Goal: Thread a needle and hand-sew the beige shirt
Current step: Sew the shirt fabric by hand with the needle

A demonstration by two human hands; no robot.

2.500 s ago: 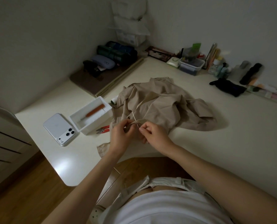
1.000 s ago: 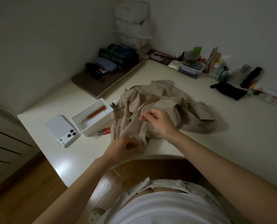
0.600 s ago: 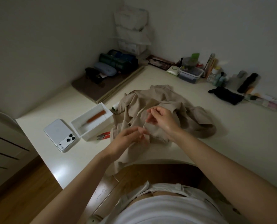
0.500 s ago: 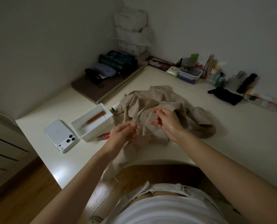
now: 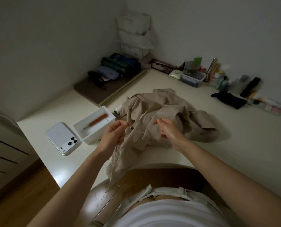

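The beige shirt (image 5: 167, 110) lies crumpled in the middle of the pale table (image 5: 234, 145). One edge of it hangs over the table's near rim toward my lap. My left hand (image 5: 114, 136) is closed on that hanging edge and holds it up at the shirt's left side. My right hand (image 5: 168, 129) hovers over the shirt's front, with thumb and forefinger pinched on a thin needle that barely shows. A fine pale thread (image 5: 139, 131) runs across the cloth between my two hands. A thread spool (image 5: 117, 110) lies at the shirt's left edge.
Left of my left hand stands a white box (image 5: 84, 128) holding an orange-handled tool (image 5: 98, 120). A white phone (image 5: 61, 138) lies beside it. A black pouch (image 5: 229, 100), a clear container (image 5: 193, 77) and bottles line the back wall. A brown mat (image 5: 103, 89) with cases fills the back left corner.
My left hand has risen from the table's near edge and moved left with the shirt's edge. My right hand has come slightly lower and to the right, so my hands are further apart.
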